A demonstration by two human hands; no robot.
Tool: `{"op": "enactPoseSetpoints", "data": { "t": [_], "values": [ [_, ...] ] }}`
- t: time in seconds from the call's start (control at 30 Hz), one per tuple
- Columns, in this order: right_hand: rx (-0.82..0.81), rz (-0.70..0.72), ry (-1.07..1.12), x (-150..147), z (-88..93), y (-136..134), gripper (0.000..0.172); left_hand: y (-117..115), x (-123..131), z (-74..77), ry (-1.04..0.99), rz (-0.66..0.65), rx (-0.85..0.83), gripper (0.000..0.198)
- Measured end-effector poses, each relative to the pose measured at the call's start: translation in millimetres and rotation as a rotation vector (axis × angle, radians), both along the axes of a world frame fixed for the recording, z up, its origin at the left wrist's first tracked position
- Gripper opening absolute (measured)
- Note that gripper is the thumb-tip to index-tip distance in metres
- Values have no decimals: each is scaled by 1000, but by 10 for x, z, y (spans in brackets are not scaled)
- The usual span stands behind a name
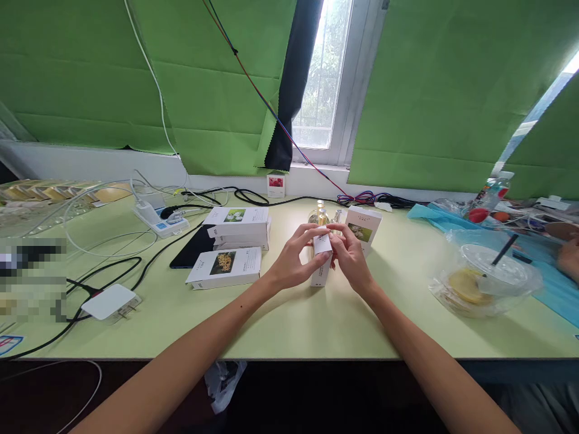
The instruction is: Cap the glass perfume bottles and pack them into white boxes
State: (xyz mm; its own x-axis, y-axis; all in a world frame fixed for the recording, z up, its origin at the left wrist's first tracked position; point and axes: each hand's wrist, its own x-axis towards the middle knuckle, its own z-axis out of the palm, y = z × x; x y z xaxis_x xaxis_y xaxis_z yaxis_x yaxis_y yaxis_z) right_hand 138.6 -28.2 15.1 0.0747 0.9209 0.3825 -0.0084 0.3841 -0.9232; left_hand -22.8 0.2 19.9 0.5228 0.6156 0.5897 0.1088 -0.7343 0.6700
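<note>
A narrow white carton [320, 276] stands upright on the table in front of me, its printed end facing up. My left hand [296, 260] is closed on its left side, with the thumb on the near face and the fingers over the top. On the right side my right hand [350, 256] grips the carton's upper edge with bent fingers. Just behind my hands are small glass bottles with gold tops [321, 210], partly hidden. Another white box with a flower picture [364, 226] leans upright beyond my right hand.
To the left lie white flower-picture boxes [230, 268] beside a dark flat device [192, 246], a power strip [165, 223], a white adapter [111, 302] and cables. On the right are a bagged lemon drink cup [470, 283], a blue sheet [554, 289] and another person's hand [569, 259].
</note>
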Motion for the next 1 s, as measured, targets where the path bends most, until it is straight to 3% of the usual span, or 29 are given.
{"op": "enactPoseSetpoints", "data": {
  "t": [1.0],
  "values": [
    [6, 8, -7, 5, 12, -6, 33, -3, 4, -7, 10, 8, 50, 41]
  ]
}}
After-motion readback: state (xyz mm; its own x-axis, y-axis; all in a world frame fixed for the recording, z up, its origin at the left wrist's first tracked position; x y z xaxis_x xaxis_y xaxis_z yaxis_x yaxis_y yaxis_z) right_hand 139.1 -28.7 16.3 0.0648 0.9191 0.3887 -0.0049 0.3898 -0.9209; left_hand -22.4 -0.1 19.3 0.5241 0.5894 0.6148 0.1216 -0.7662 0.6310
